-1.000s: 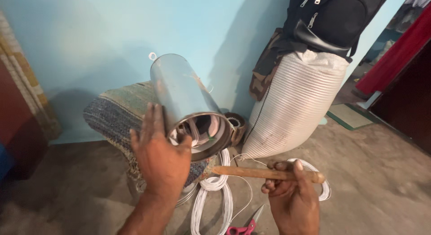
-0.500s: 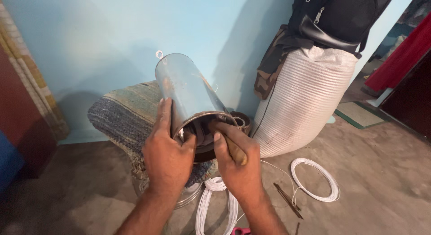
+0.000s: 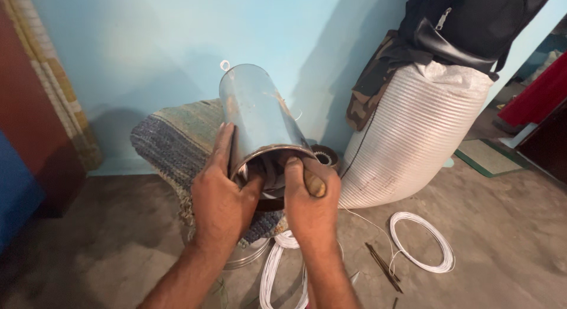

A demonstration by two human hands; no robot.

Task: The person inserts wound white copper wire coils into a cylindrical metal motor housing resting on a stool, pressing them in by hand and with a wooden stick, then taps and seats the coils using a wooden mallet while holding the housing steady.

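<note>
The left hand (image 3: 221, 197) is wrapped around the near rim of a shiny metal tube (image 3: 260, 123), with its fingers flat up the tube's left side. The right hand (image 3: 310, 197) is closed tight around a wooden stick (image 3: 315, 184), and the stick's far end pokes into the open mouth of the tube, where dark windings show. Both hands are right at the tube's open end, touching it or just beside it, the left one on the rim and the right one just in front of the hole. The tube is long and leans: its open end points down toward the hands, and its closed end, with a small wire loop on top, points up and away toward the blue wall (image 3: 147, 49). Under the tube is a folded woven mat (image 3: 171, 141). On the floor (image 3: 502, 250), near the right arm, lie coils of white wire (image 3: 422, 241). Farther back and to the right stands a big white sack (image 3: 407, 138) with a black bag (image 3: 466, 20) on top.
</note>
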